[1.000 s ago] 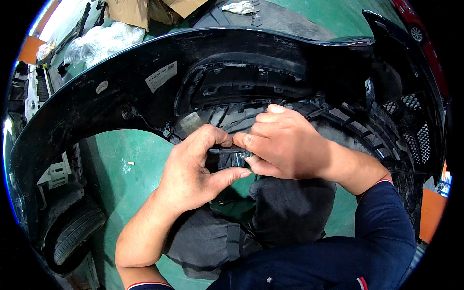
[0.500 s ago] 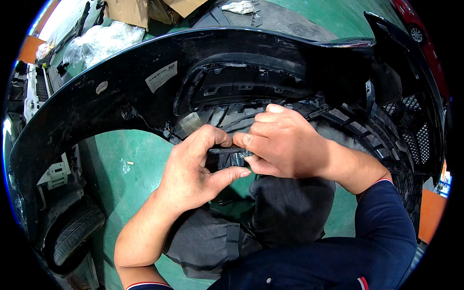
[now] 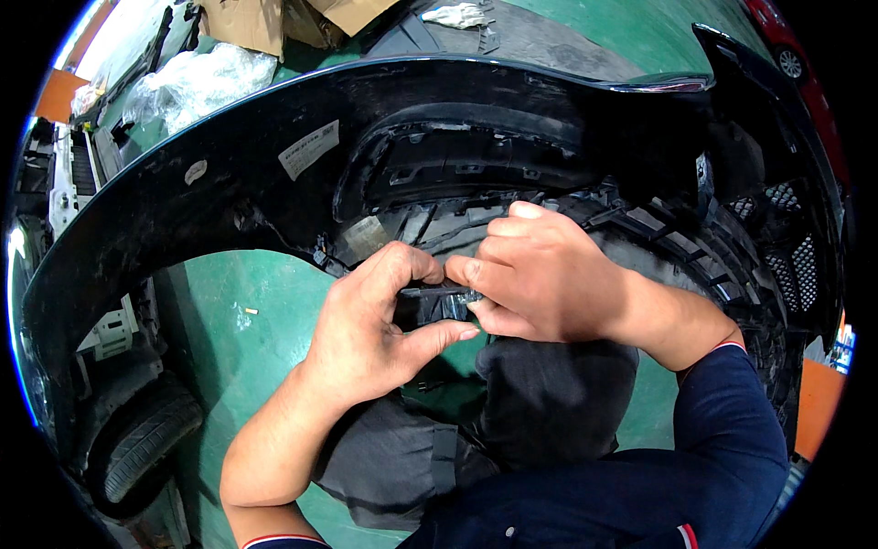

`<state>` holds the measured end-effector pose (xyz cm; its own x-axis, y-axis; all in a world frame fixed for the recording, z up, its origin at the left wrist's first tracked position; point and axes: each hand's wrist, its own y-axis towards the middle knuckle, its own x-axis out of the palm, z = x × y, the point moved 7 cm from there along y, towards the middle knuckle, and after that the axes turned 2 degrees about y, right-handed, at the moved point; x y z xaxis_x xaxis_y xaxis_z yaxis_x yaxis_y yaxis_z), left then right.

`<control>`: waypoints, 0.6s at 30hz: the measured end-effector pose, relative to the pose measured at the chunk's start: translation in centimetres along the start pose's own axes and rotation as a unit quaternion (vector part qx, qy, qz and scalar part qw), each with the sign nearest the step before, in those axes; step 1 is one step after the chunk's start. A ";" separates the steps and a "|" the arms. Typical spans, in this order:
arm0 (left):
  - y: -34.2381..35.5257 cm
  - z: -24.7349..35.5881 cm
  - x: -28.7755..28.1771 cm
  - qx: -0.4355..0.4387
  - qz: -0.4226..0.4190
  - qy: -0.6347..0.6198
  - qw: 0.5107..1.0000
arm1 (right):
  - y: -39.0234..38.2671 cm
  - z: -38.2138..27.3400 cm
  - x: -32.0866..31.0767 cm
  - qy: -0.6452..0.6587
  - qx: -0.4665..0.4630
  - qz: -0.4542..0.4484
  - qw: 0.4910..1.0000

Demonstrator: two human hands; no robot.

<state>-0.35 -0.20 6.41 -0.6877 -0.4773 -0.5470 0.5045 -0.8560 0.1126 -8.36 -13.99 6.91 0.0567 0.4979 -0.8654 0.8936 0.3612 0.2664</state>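
A: Which step does this look like to you?

B: Fitting work on the inside of the black car bumper (image 3: 210,183). Both hands meet at the middle of the grille (image 3: 677,238), on a small black clip (image 3: 441,297). The left hand (image 3: 366,334) is curled, thumb below and forefinger above, pinching the clip from its nine o'clock side. The right hand (image 3: 540,274) is closed on the same piece from three o'clock, fingertips pressed against it.

A: And the clip sits where?

B: Between the two hands, right against the ribbed back of the grille, just below the bumper's upper recess. Whether it is already seated I cannot tell; the fingers hide most of it.

A: What would the next move call for?

B: My guess: a firm, even squeeze or push with both thumbs, keeping the piece square to its slot so that it doesn't twist.

A: What carries the bumper?

B: No surface shows. It arches over a green floor (image 3: 229,302), above the person's dark trousers (image 3: 549,403).

A: The room?

B: A workshop, I'd say. A tyre (image 3: 146,439) at seven o'clock, crumpled clear plastic wrap (image 3: 197,82) at eleven, cardboard (image 3: 247,23) near twelve, a red car (image 3: 796,64) at one.
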 end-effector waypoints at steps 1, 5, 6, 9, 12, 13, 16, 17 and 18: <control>0.0 0.0 0.0 0.000 -0.001 0.001 1.000 | 0.0 0.0 0.0 0.000 0.000 0.001 1.000; 0.0 0.0 0.1 0.003 0.000 -0.009 1.000 | -0.1 0.1 0.0 0.003 0.002 0.001 1.000; 0.1 0.0 0.2 0.005 0.001 -0.010 1.000 | -0.1 0.1 0.0 0.004 0.003 0.001 1.000; 0.1 0.0 0.2 0.001 -0.001 -0.013 1.000 | -0.2 0.1 -0.1 0.003 0.005 0.000 1.000; 0.2 0.1 0.2 -0.003 -0.004 -0.013 1.000 | -0.2 0.1 -0.2 0.007 0.009 -0.002 1.000; 0.2 0.1 0.2 -0.003 -0.005 -0.014 1.000 | -0.2 0.2 -0.2 0.006 0.010 -0.003 1.000; 0.2 0.5 0.1 0.028 0.012 -0.016 0.999 | -0.1 0.0 -0.3 0.003 0.009 -0.008 1.000; 0.2 0.5 0.1 0.016 0.007 -0.016 1.000 | -0.1 0.0 -0.4 0.003 0.008 -0.010 1.000; 0.2 0.3 0.1 0.005 0.002 -0.017 1.000 | -0.2 0.0 -0.3 0.001 0.010 -0.013 1.000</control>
<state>-0.53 -0.50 6.64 -0.7038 -0.4868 -0.5174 0.5016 -0.8562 0.1233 -8.51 -14.22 7.17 0.0328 0.4906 -0.8707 0.9034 0.3581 0.2358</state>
